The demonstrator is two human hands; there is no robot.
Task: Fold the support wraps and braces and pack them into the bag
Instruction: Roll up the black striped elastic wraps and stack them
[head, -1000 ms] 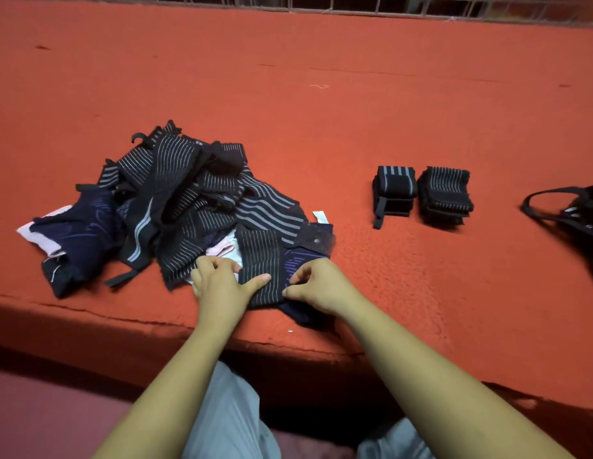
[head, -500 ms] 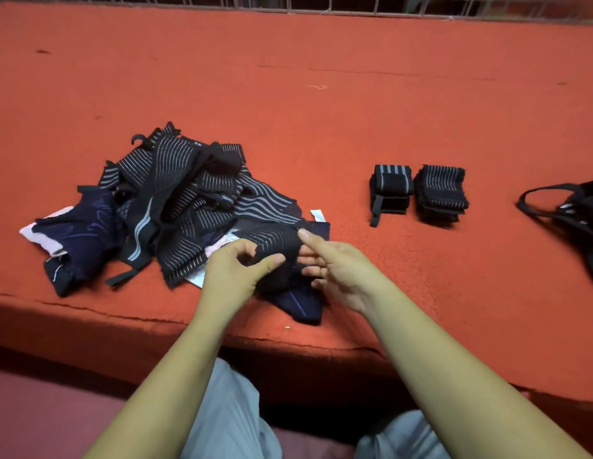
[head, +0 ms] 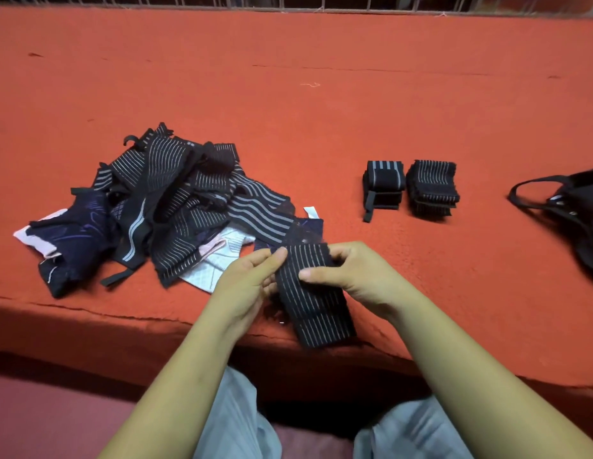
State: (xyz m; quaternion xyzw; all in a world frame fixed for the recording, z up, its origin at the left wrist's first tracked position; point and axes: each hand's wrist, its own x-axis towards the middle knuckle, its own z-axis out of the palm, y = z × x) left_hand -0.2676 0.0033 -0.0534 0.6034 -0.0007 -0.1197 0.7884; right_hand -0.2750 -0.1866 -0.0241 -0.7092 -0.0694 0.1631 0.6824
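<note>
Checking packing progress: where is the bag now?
Head view: the bag lies far right on the red surface, beyond the two folded wraps.

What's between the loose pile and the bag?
Head view: a broad-banded folded wrap and a thin-striped folded wrap, side by side on the red surface.

A raised ledge (head: pixel 321 77) covered in orange-red, carpet-like material fills most of the view, its surface worn and marked with faint lines. Its cracked front edge (head: pixel 122 314) drops in shadow to a dull pink floor (head: pixel 39 419). A metal grille (head: pixel 288 1) runs along the far side. The light is dim and warm.
</note>
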